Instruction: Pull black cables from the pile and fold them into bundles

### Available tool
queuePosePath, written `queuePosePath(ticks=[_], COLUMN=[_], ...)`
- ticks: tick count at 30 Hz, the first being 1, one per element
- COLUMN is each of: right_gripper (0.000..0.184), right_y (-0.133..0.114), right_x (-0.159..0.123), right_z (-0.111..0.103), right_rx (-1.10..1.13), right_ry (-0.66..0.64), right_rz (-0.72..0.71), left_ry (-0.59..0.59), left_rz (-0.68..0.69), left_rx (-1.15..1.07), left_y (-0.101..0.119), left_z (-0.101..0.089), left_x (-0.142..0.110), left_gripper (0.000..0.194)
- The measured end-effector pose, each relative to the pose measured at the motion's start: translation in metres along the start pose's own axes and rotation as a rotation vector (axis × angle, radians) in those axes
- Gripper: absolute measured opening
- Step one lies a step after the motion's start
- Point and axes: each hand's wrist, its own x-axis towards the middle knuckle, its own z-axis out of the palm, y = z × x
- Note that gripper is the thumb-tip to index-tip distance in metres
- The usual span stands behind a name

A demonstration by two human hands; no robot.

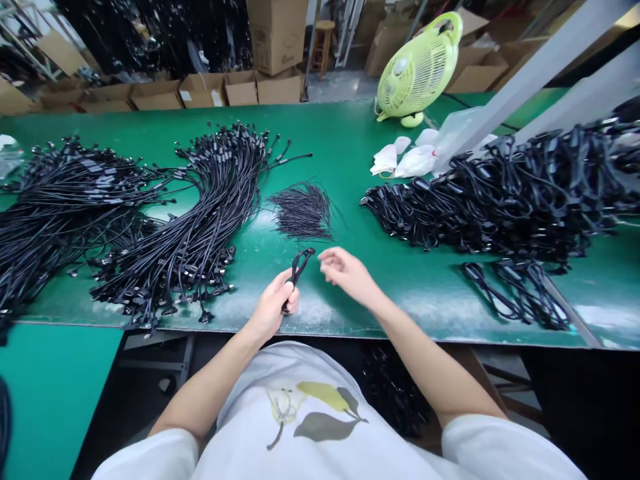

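Observation:
A black cable (299,265), folded into a narrow loop, stands up from my left hand (277,301), whose fingers and thumb are closed around its lower part. Just right of the loop's top end is my right hand (346,272), apart from the cable. Its fingers are bent in toward the thumb as in a pinch; anything thin between the tips is too small to make out. Beyond both hands lies a small pile of thin black ties (303,212) on the green table (350,313).
Loose straight cables form a heap (200,207) at left, with another heap (75,193) beyond it. Bundled cables (490,193) are piled at right, several bundles (520,290) nearer the edge. A green fan (420,67) and white plastic bags (415,160) stand behind; cardboard boxes (203,90) line the far side.

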Motion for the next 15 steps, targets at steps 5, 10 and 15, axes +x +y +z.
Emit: queuePosePath(ticks=[5, 10, 15], right_gripper=[0.015, 0.025, 0.025], right_y=[-0.019, -0.032, -0.045], right_x=[-0.033, -0.034, -0.028], right_z=[0.039, 0.041, 0.03], right_rx=[-0.073, -0.862, -1.153], right_ry=[-0.139, 0.077, -0.125], right_rz=[-0.224, -0.807, -1.207], left_ry=[0.063, 0.158, 0.091], left_rz=[0.147, 0.392, 0.197], left_rx=[0.341, 0.88, 0.813], left_y=[-0.004, -0.002, -0.002], left_z=[-0.011, -0.016, -0.022], left_x=[0.002, 0.0, 0.002], left_gripper=[0.041, 0.029, 0.011])
